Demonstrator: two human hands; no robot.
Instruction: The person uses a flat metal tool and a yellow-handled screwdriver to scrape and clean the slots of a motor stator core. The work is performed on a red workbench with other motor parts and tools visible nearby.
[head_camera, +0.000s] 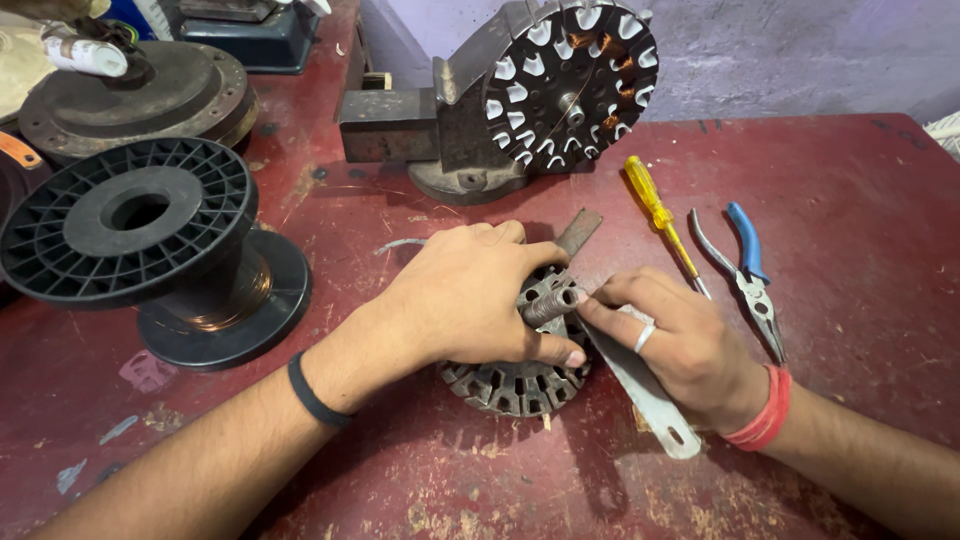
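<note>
Seen from the head camera, a person works at a worn red workbench (860, 200), both bare hands bent over a round slotted metal stator core (515, 380) that lies flat near the middle of the bench. The left hand (465, 295), a black band on its wrist, lies palm down over the top of the core, its fingers curled loosely around the rim and the thumb pressed against the core's near side, by a short ribbed metal shaft (550, 305) that sticks up from the centre. The right hand (680, 345), with a ring on one finger and a red thread at the wrist, closes its fingers on a flat pale metal strip (650, 395) that runs slantwise under the palm, its fingertips touching the shaft. Just beyond the right hand lie a yellow-handled screwdriver (655, 210) and blue-handled pliers (745, 275), side by side. At the back of the bench a second stator (570, 75), wound with copper wire, stands upright in a dark vise (430, 130). To the left stands a black plastic spool (150, 250) carrying copper wire.
</note>
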